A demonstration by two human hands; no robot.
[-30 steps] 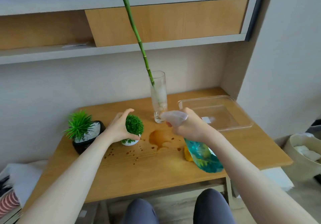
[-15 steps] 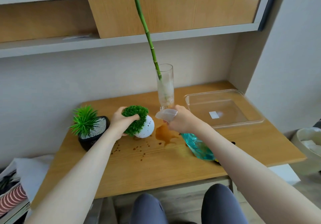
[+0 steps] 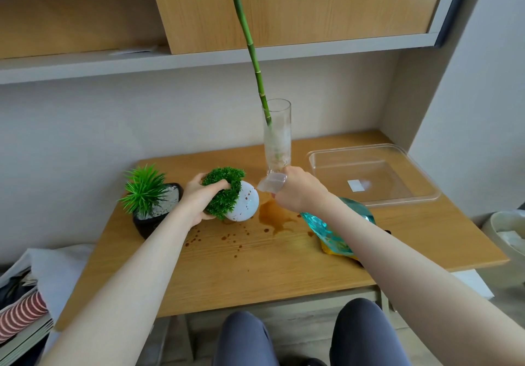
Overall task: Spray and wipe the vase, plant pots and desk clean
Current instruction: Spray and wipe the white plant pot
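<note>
My left hand (image 3: 199, 198) grips the small white round pot (image 3: 245, 202) by its green tuft and holds it tilted above the desk, its speckled side turned toward the right. My right hand (image 3: 298, 192) grips a spray bottle (image 3: 332, 223) with blue liquid; its pale nozzle (image 3: 271, 184) points at the white pot from close by. A tall glass vase (image 3: 277, 135) with a green bamboo stem stands just behind my right hand. A black pot (image 3: 153, 215) with a spiky green plant sits at the left. A brown spill (image 3: 274, 215) and droplets mark the wooden desk (image 3: 255, 266).
A clear plastic tray (image 3: 375, 178) lies at the desk's back right. A yellow object (image 3: 335, 249) shows under my right forearm. Shelves run along the wall above. A pale bin (image 3: 508, 232) stands to the right; striped items (image 3: 20, 314) lie at lower left.
My left hand lifted the white pot off the desk and tilted it onto its side. My right hand brought the spray nozzle up and closer to the pot.
</note>
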